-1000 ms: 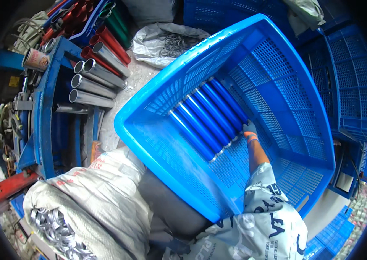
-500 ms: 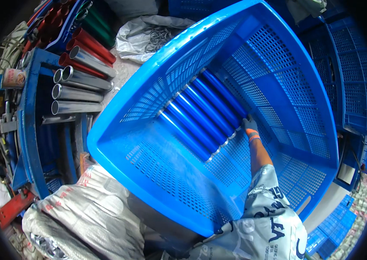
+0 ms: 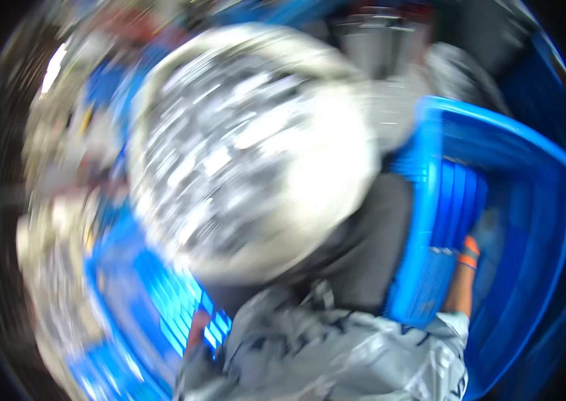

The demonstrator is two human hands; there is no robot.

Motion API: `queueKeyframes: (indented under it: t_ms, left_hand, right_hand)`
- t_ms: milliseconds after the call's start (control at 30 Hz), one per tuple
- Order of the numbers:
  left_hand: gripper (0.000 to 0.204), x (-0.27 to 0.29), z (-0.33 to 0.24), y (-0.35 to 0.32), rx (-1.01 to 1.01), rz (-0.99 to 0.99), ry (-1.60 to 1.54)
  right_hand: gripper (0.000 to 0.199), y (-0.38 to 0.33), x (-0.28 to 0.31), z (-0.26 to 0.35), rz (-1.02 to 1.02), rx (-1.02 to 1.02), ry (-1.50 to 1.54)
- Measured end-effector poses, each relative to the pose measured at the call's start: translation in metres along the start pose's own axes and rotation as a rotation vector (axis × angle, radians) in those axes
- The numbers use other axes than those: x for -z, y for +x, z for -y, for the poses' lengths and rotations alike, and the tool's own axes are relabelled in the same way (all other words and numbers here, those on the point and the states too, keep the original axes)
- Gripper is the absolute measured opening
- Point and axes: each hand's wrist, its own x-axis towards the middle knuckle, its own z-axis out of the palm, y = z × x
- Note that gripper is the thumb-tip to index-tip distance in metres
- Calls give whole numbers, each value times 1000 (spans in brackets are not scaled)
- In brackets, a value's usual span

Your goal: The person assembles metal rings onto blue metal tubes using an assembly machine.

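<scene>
At the right, a deep blue plastic basket point(image 3: 428, 220) holds several shiny blue tubes point(image 3: 453, 200) lying side by side. My right hand point(image 3: 488, 226), in a grey glove with an orange cuff, reaches down into it beside the tubes. Motion smears its fingers, so I cannot see whether they grip anything. Low on the left, my left hand point(image 3: 198, 323) is by a second blue crate point(image 3: 99, 284) with bright blue tubes point(image 3: 169, 304) in it. Its fingers are blurred too, and contact with those tubes cannot be made out.
A large whitish sack point(image 3: 336, 154), full of blurred silvery metal pieces point(image 3: 229, 140), stands between the two containers, against my dark-trousered leg point(image 3: 380, 234). Grey metal tubes point(image 3: 380, 47) show behind it. More blue plastic point(image 3: 106, 367) lies at the lower left.
My view has swung left, so the basket now sits at the right and the sack fills the middle. My left hand and the second crate have come into sight. My right hand is still in the basket.
</scene>
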Motion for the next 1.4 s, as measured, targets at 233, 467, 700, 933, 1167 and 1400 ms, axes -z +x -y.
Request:
queueKeyframes:
  t_ms: [233,467,700,933,1167,1400]
  left_hand:
    - [132,-168,-13,-161,1144,81,-976]
    - [119,-245,-63,-133,1190,-206,-1165]
    - [107,-238,-80,-115,1283,-170,-1138]
    - [106,-228,-76,-159,1334,-80,-1124]
    - [105,-208,-62,-153,1119,-46,-1094]
    - [98,-62,47,-122,978,-932,-1105]
  right_hand:
    - [46,192,455,233,-153,-43,1832]
    - [67,177,713,336,178,1217,1356]
    - [77,157,734,398,127,1384,1076]
    - [60,168,720,429,376,1215,1100]
    - [42,169,726,399,215,1064,1161]
    - [46,201,775,365,308,946,1266]
